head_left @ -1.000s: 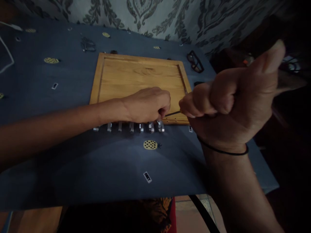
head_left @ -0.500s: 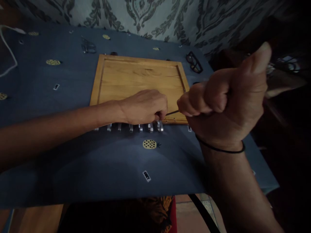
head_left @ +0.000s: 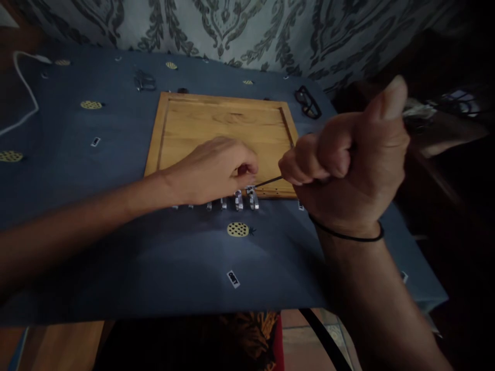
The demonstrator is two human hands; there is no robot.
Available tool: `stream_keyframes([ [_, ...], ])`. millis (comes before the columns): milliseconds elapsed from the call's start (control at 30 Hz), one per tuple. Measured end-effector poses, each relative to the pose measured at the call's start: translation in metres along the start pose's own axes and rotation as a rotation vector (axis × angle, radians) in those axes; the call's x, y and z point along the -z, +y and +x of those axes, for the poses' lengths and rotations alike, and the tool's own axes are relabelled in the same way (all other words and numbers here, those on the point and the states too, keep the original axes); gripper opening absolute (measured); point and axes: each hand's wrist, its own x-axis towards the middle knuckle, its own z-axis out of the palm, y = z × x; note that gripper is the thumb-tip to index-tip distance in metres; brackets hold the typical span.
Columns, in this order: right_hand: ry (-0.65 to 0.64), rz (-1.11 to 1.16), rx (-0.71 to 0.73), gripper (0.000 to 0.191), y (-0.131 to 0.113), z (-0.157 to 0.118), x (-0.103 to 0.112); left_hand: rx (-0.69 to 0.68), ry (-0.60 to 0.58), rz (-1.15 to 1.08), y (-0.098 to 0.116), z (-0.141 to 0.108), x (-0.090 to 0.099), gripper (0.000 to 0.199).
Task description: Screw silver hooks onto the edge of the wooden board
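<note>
A framed wooden board [head_left: 224,121] lies flat, with a row of silver metal hooks [head_left: 253,200] along its near edge. My right hand [head_left: 348,165] is a closed fist, thumb pointing up, around a screwdriver [head_left: 269,181]. Only its thin dark shaft shows; the handle is hidden in the fist. The shaft's tip meets the base of the rightmost hook. My left hand [head_left: 212,167] rests over the near part of the board, just left of that tip. Its thumb and curled forefinger are apart, with nothing visible between them. The left hand partly covers several hooks.
A blue tablecloth [head_left: 174,257] with pineapple prints covers the table. Black-framed glasses [head_left: 308,102] lie beyond the board at right, and a dark metal object [head_left: 145,81] lies at back left. A white cable [head_left: 29,93] runs along the far left. A patterned curtain [head_left: 232,31] hangs behind.
My left hand has shifted slightly left and its fingers have come apart near the screwdriver tip, uncovering the hook's base. My right fist has moved a little left with the screwdriver.
</note>
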Motion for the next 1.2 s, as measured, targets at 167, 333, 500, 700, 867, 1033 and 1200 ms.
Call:
stream_keyframes([
  [167,-0.035,0.026,0.022,0.085,-0.002,0.0,-0.001,0.064,0.004,0.359,0.013,-0.019,-0.016,0.04],
  [333,-0.062,0.036,0.031,0.085,0.0,0.001,0.0,0.06,0.023,0.459,0.019,-0.022,-0.03,0.04],
  [500,-0.09,0.025,0.063,0.084,0.003,0.001,0.002,0.059,0.034,0.479,0.018,-0.021,-0.037,0.043],
  [700,-0.076,-0.012,-0.001,0.087,-0.002,0.001,0.0,0.08,0.022,0.463,0.02,-0.019,-0.041,0.041],
  [867,-0.068,-0.036,-0.003,0.087,-0.005,0.0,-0.001,0.093,0.022,0.458,0.021,-0.017,-0.041,0.04],
  [1033,-0.033,-0.05,0.008,0.087,-0.005,-0.002,-0.004,0.098,0.023,0.438,0.021,-0.017,-0.042,0.039],
  [1200,-0.011,-0.047,0.003,0.089,-0.002,-0.002,-0.003,0.09,0.025,0.41,0.019,-0.016,-0.043,0.037],
])
